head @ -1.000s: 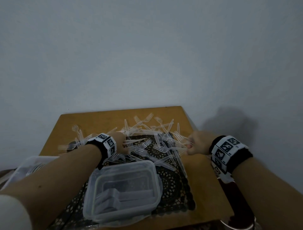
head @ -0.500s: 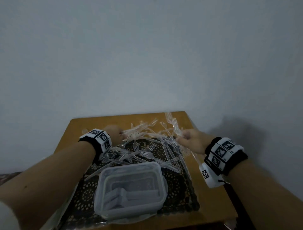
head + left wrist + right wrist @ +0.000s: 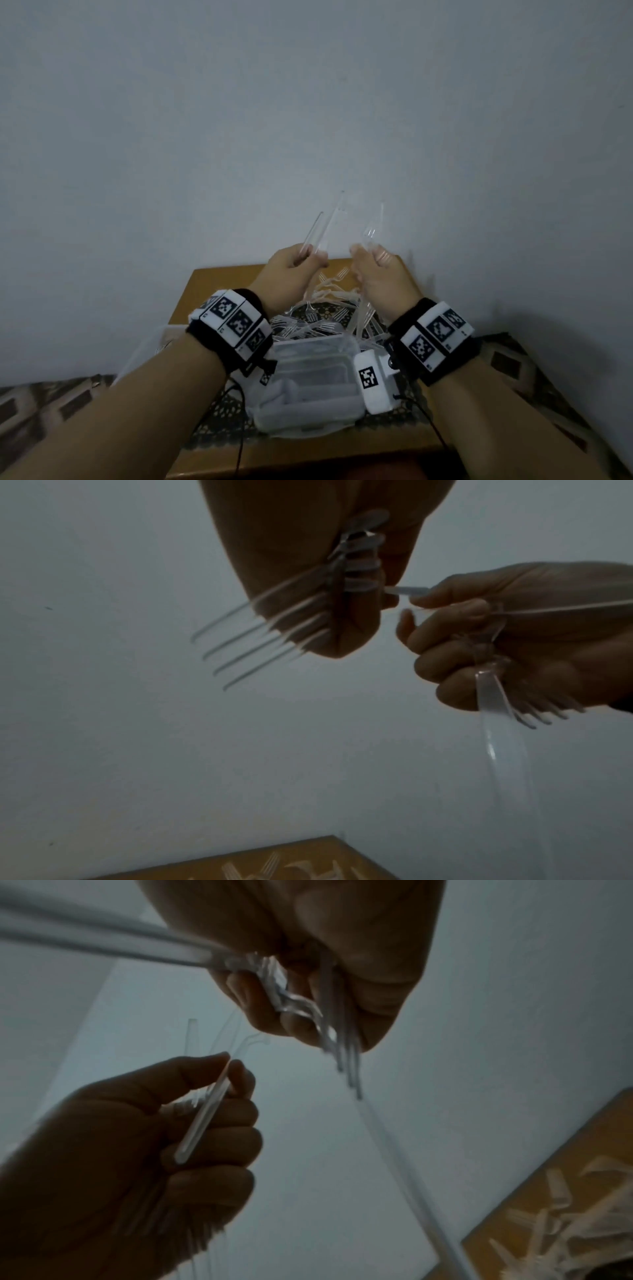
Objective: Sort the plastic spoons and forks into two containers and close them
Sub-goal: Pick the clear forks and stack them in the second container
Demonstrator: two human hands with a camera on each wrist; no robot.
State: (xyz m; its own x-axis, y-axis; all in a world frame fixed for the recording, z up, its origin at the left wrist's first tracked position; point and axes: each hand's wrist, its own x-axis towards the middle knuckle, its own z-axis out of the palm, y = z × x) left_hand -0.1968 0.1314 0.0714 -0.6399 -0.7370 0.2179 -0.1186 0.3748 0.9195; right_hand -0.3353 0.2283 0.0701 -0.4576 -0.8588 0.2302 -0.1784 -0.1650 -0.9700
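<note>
Head view shows left hand (image 3: 291, 270) and right hand (image 3: 376, 274) each with grip curled round clear plastic forks (image 3: 322, 226), while many lie unsorted on the wooden table (image 3: 212, 284) behind an unclosed clear plastic container (image 3: 308, 356).

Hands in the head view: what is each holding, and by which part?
Left hand grips clear plastic forks near the neck; right hand grips more clear cutlery, hold point unclear.

I grip a few clear plastic forks (image 3: 317, 236) upright, handles up, above the table. More clear forks (image 3: 322, 325) lie heaped beyond my clear rectangular container (image 3: 308, 373), lid on.
</note>
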